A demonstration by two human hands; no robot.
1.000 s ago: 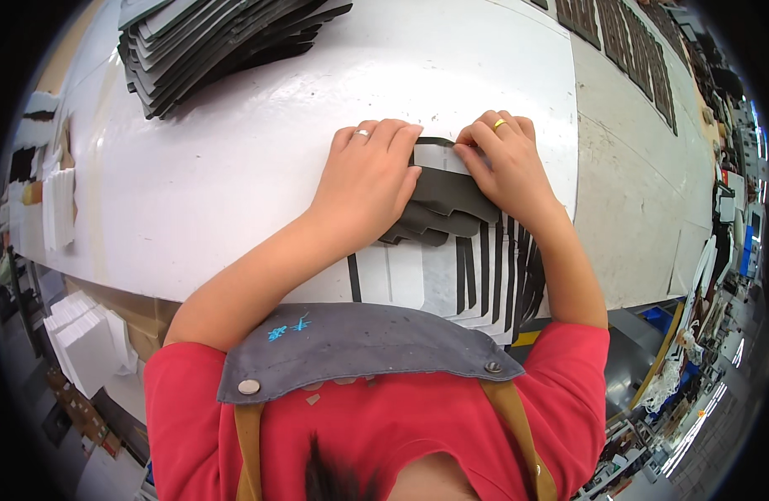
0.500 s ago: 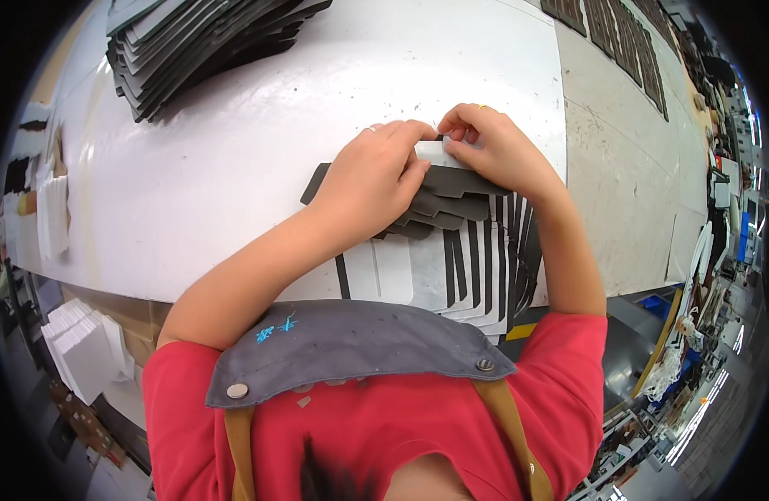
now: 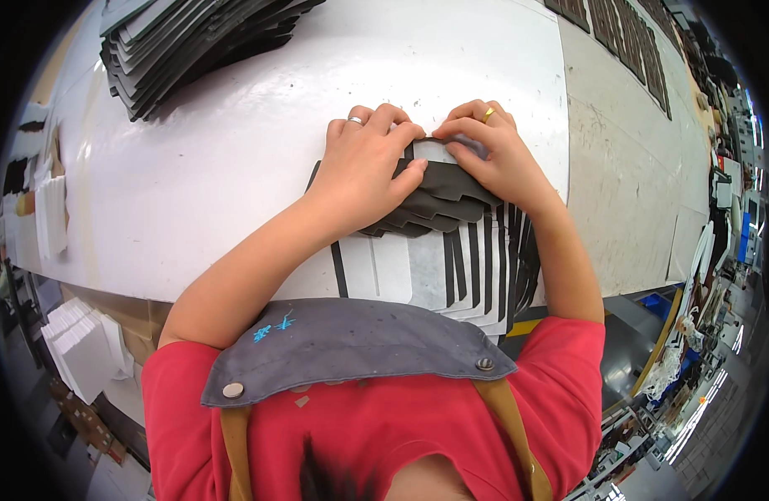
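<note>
My left hand (image 3: 361,163) and my right hand (image 3: 499,159) are close together at the far edge of a piece with a pale face and dark border (image 3: 438,151). Thumb and fingers of both hands are closed on that edge; the exact grip is partly hidden by the fingers. Below them, overlapping dark grey flaps (image 3: 447,185) fan out toward me. They lie over a stack of white panels with black edge strips (image 3: 472,271), staggered to the right and reaching the table's near edge. Each hand wears a ring.
A tall, uneven stack of dark grey and white pieces (image 3: 201,50) stands at the far left of the white table (image 3: 234,175). Dark strips (image 3: 622,42) lie in rows at the far right. White folded pieces (image 3: 84,351) sit beyond the near left edge.
Both hands have shifted slightly, and the fingertips are now spread along the piece's far edge. The dark flaps beneath look more bunched and curved. The stacks have stayed put.
</note>
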